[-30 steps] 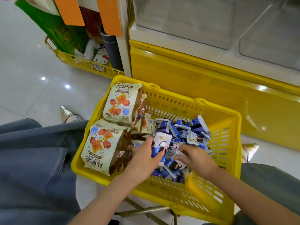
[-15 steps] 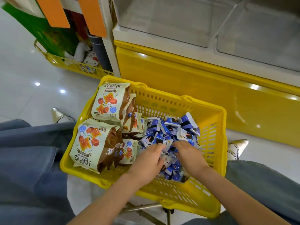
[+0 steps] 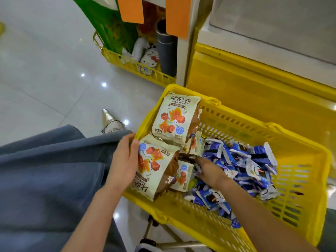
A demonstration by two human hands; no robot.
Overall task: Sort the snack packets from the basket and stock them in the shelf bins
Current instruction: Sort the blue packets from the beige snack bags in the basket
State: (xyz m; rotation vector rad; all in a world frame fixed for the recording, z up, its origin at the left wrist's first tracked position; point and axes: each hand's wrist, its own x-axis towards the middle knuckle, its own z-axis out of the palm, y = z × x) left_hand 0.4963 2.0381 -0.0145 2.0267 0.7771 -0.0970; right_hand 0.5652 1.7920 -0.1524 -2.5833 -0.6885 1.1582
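Two cream-and-brown bags (image 3: 174,120) lie beside heaped blue-white packets (image 3: 241,160) in yellow basket (image 3: 298,179).

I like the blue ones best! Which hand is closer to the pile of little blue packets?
The right hand. It touches the left edge of the blue packets. The left hand is farther left, on the big cream bag by the rim of the basket.

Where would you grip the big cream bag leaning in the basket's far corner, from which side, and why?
On the far bag, probably pinch the top seam from above: it leans with that flat edge uppermost and free, while the nearer bag crowds its bottom and the basket wall hems its left.
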